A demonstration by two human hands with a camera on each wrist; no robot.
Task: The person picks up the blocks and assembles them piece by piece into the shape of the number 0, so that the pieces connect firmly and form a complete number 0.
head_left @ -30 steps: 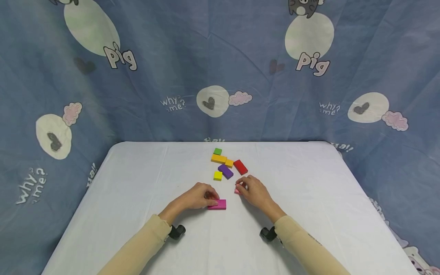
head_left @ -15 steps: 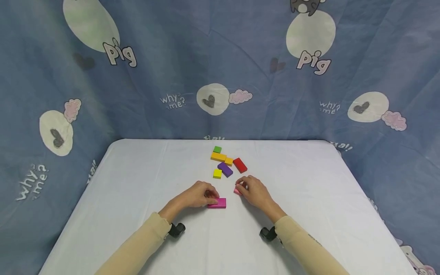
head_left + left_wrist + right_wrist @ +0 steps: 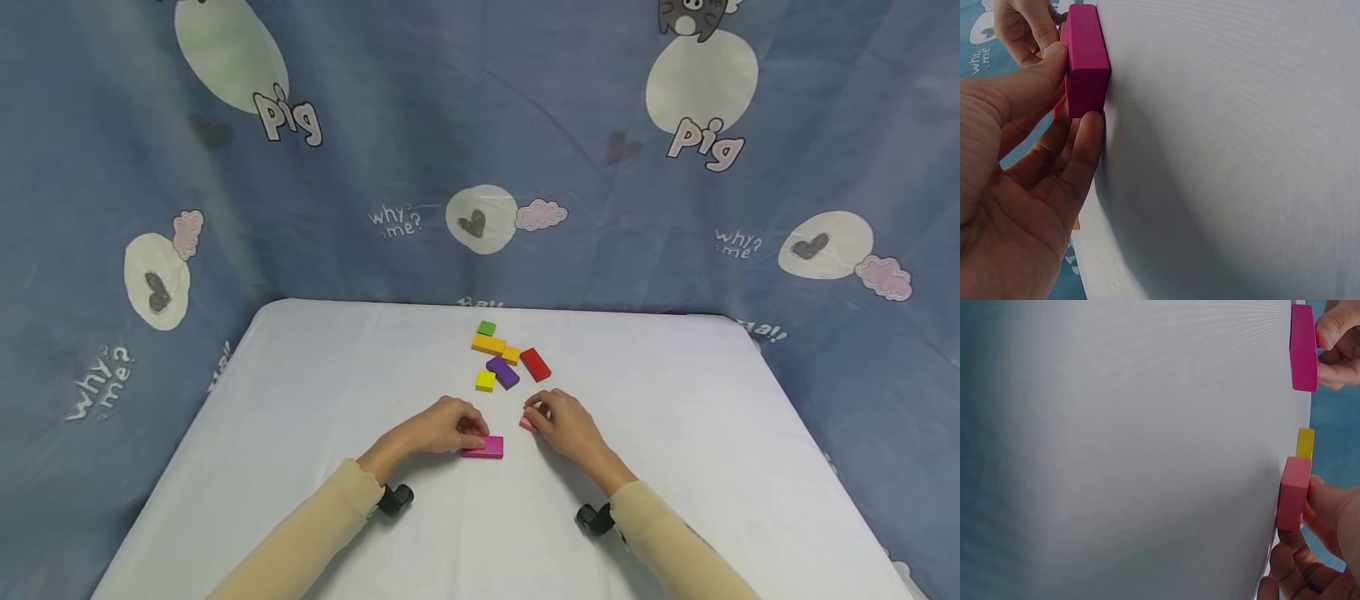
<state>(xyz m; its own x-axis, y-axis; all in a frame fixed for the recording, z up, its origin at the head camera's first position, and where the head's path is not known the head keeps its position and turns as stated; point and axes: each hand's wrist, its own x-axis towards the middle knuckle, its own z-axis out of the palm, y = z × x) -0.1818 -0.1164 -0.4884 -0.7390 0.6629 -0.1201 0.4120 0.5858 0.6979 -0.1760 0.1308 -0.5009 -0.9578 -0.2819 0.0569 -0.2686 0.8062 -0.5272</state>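
Observation:
In the head view a magenta rectangular block (image 3: 492,447) lies flat on the white table near the middle. My left hand (image 3: 444,427) holds its left end. The left wrist view shows the thumb on the upper face of this block (image 3: 1088,56) and a fingertip against its end. To the right, my right hand (image 3: 567,423) pinches a small pink block (image 3: 527,423), mostly covered by the fingers from above. From the right wrist, the pink block (image 3: 1294,494) sits on the table, thumb at its upper face and a finger at its end. A gap separates the two held blocks.
Behind the hands lie a yellow block (image 3: 485,382), a purple block (image 3: 502,372), a red block (image 3: 536,364), two orange-yellow blocks (image 3: 488,344) and a green block (image 3: 487,328). A blue printed curtain (image 3: 375,167) hangs beyond the table's far edge.
The head view has shifted and tilted slightly, so the scene sits a little further right. Both hands keep their holds, with hardly any movement relative to the table.

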